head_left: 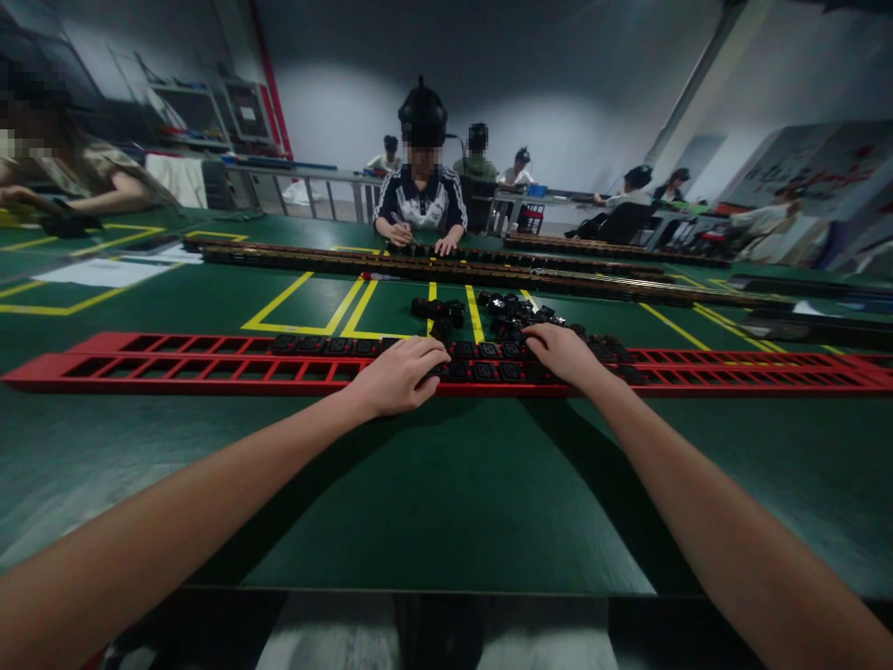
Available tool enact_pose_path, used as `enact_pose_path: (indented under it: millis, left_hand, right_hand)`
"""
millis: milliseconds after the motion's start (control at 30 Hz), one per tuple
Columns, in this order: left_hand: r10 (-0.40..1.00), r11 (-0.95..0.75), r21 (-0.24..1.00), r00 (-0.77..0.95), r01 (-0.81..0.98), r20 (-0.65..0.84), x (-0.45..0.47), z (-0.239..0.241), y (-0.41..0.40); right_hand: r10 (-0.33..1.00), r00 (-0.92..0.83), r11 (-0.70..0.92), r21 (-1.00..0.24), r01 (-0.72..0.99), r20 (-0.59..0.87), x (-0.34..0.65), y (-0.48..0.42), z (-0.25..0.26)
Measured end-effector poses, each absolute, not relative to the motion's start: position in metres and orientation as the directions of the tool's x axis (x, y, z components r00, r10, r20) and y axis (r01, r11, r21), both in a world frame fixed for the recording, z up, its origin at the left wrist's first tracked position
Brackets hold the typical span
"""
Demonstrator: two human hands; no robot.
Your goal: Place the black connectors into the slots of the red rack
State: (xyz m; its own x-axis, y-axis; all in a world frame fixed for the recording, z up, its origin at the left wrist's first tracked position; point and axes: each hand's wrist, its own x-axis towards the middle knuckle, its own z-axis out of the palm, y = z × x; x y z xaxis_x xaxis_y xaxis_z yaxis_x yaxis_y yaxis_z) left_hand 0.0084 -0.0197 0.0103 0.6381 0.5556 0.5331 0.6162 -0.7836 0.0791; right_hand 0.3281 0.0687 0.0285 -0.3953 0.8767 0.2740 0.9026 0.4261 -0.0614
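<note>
Two long red slotted rails point(209, 368) lie side by side across the green table. Black socket modules point(488, 351) fill several slots in the middle. My left hand point(401, 374) rests on the near rail with fingers curled down over the modules. My right hand point(564, 354) lies on the rails just to the right, fingers bent and pressing on black modules. What, if anything, either hand grips is hidden under the fingers. A loose heap of black modules point(513, 312) sits just behind the rails.
Long dark rails point(488, 270) lie farther back, where a seated person point(422, 200) works with both hands. Another person point(62, 172) sits at far left; more people sit at rear tables. Yellow tape lines point(307, 312) mark the table. A white sheet point(104, 272) lies at left.
</note>
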Motion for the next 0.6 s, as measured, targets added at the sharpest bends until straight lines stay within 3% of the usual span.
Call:
enact_pose_path:
  millis: [600]
  left_hand:
    - [0.552, -0.791, 0.089, 0.642, 0.606, 0.533, 0.0081, 0.0104, -0.0193]
  right_hand:
    - [0.876, -0.395, 0.428, -0.067, 0.901, 0.277, 0.3272, 0.067, 0.0297]
